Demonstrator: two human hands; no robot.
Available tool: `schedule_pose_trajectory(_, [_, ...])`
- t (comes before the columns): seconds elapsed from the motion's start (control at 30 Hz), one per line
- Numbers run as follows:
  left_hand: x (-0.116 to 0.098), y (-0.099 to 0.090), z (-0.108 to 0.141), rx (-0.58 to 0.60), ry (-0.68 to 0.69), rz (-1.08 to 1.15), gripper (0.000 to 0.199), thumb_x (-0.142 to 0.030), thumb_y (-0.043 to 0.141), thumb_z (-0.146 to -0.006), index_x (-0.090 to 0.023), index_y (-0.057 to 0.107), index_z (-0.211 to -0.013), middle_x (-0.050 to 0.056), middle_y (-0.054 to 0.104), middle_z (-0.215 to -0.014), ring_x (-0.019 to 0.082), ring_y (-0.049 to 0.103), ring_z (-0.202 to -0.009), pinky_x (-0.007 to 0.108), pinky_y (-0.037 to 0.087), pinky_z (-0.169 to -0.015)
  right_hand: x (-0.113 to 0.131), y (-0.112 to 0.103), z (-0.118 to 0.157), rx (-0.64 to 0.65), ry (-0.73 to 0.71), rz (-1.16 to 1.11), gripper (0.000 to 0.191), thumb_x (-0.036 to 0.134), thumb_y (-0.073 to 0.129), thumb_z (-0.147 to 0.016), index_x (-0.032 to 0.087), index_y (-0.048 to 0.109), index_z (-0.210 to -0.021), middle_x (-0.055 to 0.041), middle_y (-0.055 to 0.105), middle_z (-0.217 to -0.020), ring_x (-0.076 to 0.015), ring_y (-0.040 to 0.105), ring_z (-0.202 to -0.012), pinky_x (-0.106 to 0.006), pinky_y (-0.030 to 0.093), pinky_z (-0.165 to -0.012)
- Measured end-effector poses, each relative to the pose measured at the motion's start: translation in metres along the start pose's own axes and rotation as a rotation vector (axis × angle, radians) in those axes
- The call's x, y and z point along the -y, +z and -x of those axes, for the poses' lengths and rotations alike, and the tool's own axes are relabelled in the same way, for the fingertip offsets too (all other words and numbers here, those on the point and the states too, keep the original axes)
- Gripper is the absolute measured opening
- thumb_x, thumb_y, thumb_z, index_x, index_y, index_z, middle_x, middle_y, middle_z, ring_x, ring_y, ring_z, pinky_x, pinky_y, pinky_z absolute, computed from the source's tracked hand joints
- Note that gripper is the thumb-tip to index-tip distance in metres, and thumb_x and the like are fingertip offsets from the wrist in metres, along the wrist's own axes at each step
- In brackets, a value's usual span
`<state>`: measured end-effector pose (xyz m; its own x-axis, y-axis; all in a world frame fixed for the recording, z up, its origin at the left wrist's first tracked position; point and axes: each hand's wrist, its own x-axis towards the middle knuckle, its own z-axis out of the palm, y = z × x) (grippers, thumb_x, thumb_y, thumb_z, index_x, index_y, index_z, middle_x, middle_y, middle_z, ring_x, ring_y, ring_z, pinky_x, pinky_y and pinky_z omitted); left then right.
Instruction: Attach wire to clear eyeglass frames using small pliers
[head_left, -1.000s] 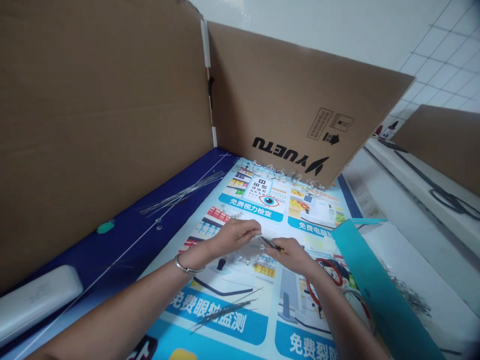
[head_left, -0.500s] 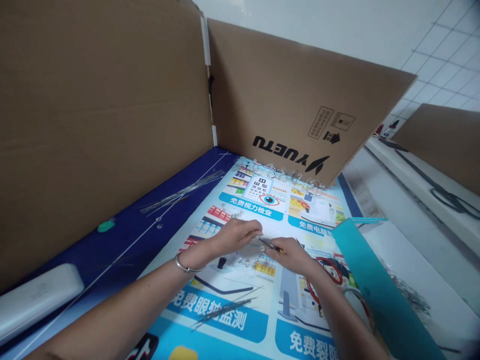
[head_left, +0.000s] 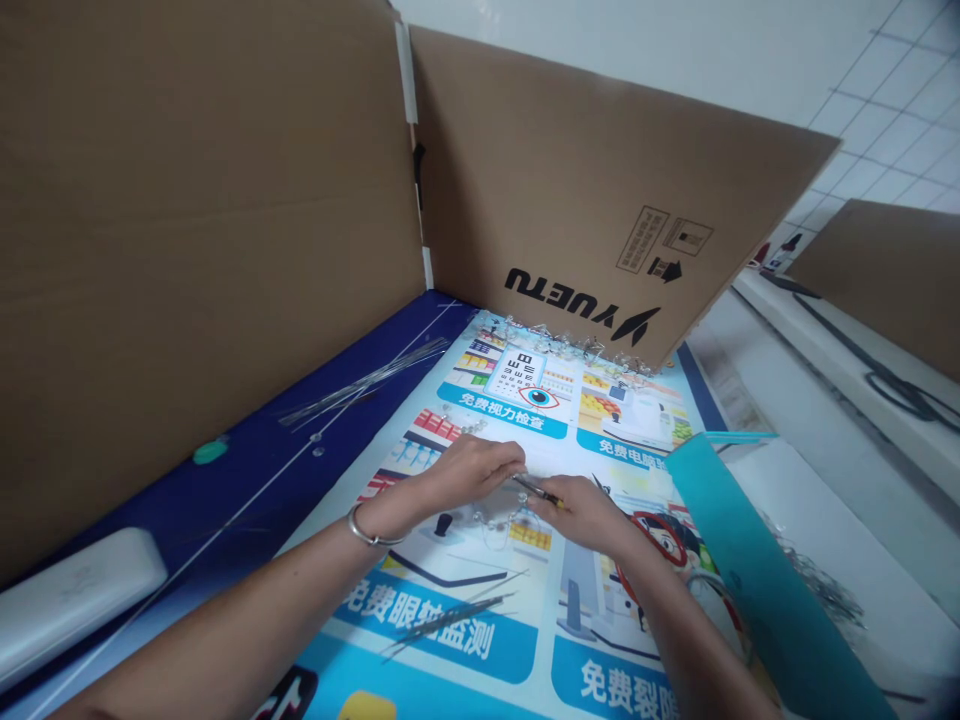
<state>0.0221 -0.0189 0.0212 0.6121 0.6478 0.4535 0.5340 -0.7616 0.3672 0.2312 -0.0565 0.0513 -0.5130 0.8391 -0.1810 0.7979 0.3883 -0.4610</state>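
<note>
Near the middle of the head view, my left hand is closed in a pinch on something too small to make out. My right hand is wrapped round pliers, whose metal jaws point left to the left fingertips. A string of clear beads on wire hangs below the fingers, over the printed mat. Thin metal wires lie in a loose bundle nearer to me. More clear wire-and-bead pieces line the mat's far edge.
Cardboard panels stand at the left and back. Another wire bundle and a green lump lie on the blue strip. A white object is at lower left. At right, a teal-edged box holds metal pieces.
The pliers in my right hand have tilted slightly at the left fingertips. Both hands have stayed in nearly the same place.
</note>
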Motion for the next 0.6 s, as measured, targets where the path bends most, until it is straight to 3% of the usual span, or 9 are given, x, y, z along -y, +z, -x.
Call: schedule_pose_trajectory(0.6, [-0.0011, 0.0023, -0.0001, -0.015, -0.025, -0.018, 0.020, -0.031, 0.038, -0.088, -0.019, 0.054, -0.087, -0.002, 0.062, -0.064, 0.011, 0.057, -0.058, 0.019, 0.034, -0.053, -0.0003, 0.0046, 0.0018, 0.025, 0.060, -0.031, 0.033, 0.043, 0.035, -0.086, 0.020, 0.057, -0.076, 0.0005, 0.059, -0.067, -0.0128, 0.049, -0.060, -0.022, 0.026, -0.052])
